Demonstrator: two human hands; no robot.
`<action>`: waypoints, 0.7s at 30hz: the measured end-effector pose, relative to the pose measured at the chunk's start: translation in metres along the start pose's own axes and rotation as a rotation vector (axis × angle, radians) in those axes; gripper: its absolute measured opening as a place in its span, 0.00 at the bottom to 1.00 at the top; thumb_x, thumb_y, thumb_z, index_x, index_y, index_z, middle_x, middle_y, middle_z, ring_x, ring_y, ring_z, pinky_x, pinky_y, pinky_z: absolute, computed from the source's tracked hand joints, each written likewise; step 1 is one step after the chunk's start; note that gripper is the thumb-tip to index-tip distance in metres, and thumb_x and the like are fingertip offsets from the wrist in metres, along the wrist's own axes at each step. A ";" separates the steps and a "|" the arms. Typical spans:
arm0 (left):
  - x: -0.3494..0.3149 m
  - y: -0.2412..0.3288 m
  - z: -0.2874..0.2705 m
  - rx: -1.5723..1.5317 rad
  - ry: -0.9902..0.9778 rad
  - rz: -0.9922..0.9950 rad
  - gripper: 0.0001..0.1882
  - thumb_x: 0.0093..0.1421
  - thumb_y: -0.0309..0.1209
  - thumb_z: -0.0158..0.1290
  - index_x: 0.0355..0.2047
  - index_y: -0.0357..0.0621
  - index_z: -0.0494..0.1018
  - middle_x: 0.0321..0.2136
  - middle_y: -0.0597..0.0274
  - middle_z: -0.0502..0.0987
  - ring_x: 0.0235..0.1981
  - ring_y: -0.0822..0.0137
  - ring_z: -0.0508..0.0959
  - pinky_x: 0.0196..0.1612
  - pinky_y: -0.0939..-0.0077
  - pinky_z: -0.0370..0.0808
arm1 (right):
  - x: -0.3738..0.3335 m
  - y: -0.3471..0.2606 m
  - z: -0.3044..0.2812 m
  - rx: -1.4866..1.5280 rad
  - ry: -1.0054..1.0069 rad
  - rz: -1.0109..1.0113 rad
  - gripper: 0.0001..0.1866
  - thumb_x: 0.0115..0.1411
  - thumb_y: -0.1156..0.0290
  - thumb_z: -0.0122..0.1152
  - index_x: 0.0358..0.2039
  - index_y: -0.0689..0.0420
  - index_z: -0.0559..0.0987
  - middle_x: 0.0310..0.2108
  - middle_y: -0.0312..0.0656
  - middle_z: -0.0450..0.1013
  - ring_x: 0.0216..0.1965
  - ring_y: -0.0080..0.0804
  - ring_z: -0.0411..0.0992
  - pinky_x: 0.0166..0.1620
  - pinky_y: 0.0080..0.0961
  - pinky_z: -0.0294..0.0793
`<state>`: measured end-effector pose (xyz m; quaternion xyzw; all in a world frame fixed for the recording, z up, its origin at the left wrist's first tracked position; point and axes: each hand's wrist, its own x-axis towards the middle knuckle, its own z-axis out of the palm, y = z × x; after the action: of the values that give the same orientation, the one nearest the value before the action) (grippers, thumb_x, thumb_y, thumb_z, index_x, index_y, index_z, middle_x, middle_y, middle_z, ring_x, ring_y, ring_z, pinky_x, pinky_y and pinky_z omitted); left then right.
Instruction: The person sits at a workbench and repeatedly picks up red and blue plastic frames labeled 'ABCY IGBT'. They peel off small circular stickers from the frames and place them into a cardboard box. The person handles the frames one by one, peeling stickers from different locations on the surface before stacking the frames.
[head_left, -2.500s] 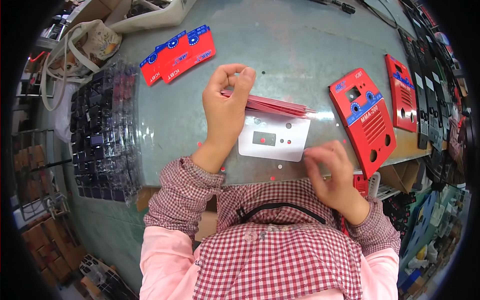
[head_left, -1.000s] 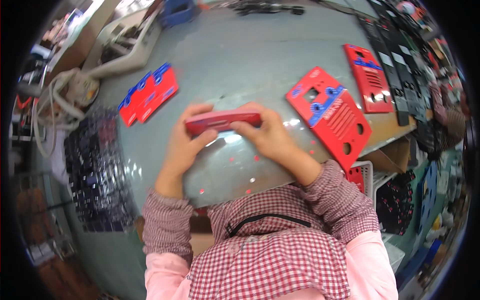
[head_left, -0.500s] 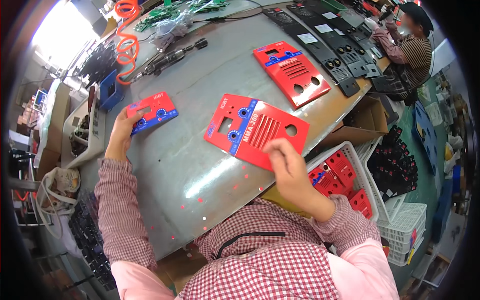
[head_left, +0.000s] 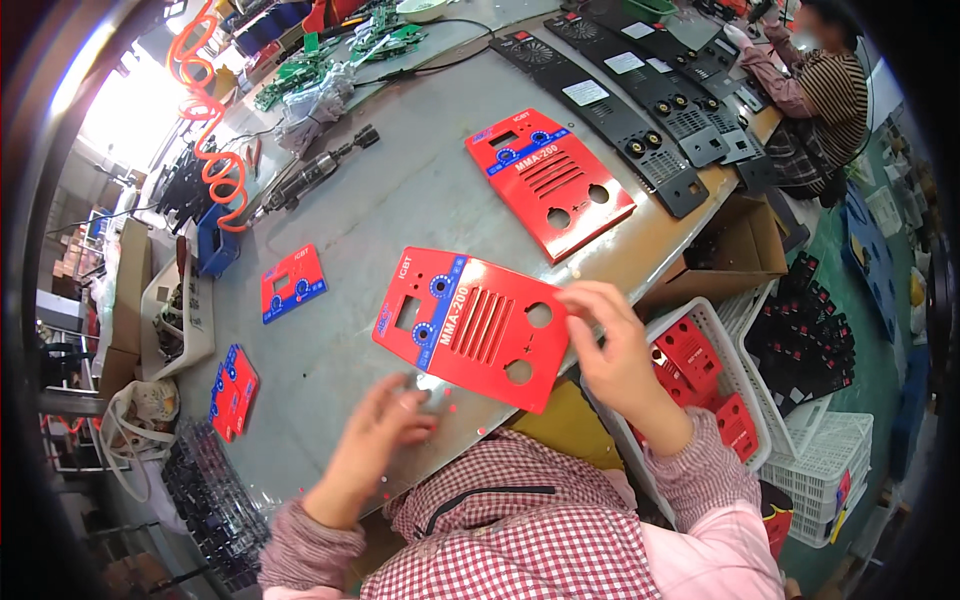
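Observation:
A red metal front panel (head_left: 485, 330), with a blue band, slots and round holes, lies slanted in front of me near the bench edge. My right hand (head_left: 618, 350) grips its right edge, thumb and fingers curled there. My left hand (head_left: 385, 432) hovers beside the panel's near-left corner, empty, slightly blurred, fingers apart. A small red-and-blue label plate (head_left: 309, 270) rests flat farther left. Nearer, by the bench's left edge, sit more red-and-blue label plates (head_left: 236, 395). Beyond the front panel is a second, similar red panel (head_left: 560, 195).
Black slotted panels (head_left: 625, 125) line the far right. A power drill (head_left: 310, 180) lies back left near an orange coiled hose (head_left: 222, 170). Below right stand a white basket (head_left: 757, 425) of red panels and a cardboard box (head_left: 735, 255). A co-worker (head_left: 815, 90) sits far right.
The label plate has left my left hand and lies on the bench. That hand has moved right and nearer me. My right hand has shifted to the front panel's right edge; the panel sits nearer me.

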<state>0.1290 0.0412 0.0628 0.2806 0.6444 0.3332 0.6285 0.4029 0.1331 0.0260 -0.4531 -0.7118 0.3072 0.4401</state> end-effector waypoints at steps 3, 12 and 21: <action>-0.002 -0.025 0.038 -0.372 0.094 0.095 0.33 0.64 0.32 0.45 0.64 0.31 0.47 0.58 0.43 0.62 0.55 0.52 0.69 0.58 0.62 0.67 | 0.022 0.014 0.032 -0.244 -0.021 -0.123 0.16 0.57 0.72 0.56 0.45 0.64 0.75 0.44 0.48 0.71 0.44 0.44 0.69 0.49 0.37 0.68; 0.014 -0.021 0.086 -0.485 0.235 0.281 0.33 0.61 0.30 0.48 0.65 0.39 0.50 0.58 0.53 0.63 0.59 0.57 0.64 0.58 0.60 0.66 | 0.033 0.029 0.049 -0.172 0.101 -0.058 0.20 0.55 0.64 0.61 0.43 0.65 0.77 0.38 0.46 0.69 0.43 0.44 0.66 0.46 0.39 0.66; 0.111 0.082 0.126 -0.360 0.066 0.583 0.32 0.60 0.26 0.51 0.64 0.41 0.55 0.55 0.58 0.63 0.53 0.65 0.69 0.54 0.64 0.70 | 0.141 0.043 -0.008 -0.338 0.500 -0.104 0.19 0.56 0.62 0.58 0.42 0.64 0.77 0.39 0.50 0.70 0.43 0.47 0.66 0.49 0.40 0.66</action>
<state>0.2441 0.1883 0.0591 0.3267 0.4878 0.6161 0.5252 0.3974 0.2791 0.0425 -0.5445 -0.6448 0.0406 0.5349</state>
